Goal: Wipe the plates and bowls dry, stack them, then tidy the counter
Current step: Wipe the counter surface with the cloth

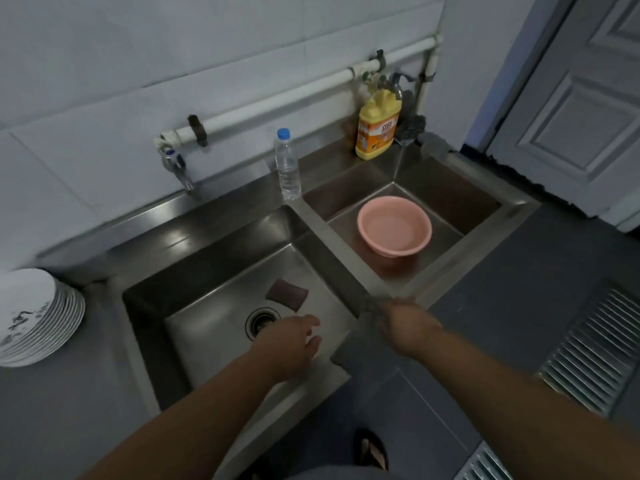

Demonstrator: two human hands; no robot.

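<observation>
Head view: your right hand [398, 323] is gripping a grey cloth [356, 348] by its bunched top, the limp rest hanging at the sink [343, 268] rim. Your left hand [291, 344] is hovering loose-fingered over the left basin, holding nothing. The plate stack [34, 317] is sitting far left on the counter [69, 410]: likely heavy, slippery, chippable. Be taking single plates by the rim.

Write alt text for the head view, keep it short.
A person's right hand grips a grey cloth at the front rim of a steel double sink, while the left hand hovers open over the left basin near a dark pad. A stack of white plates sits on the counter to the left; a pink bowl stands in the right basin.
</observation>
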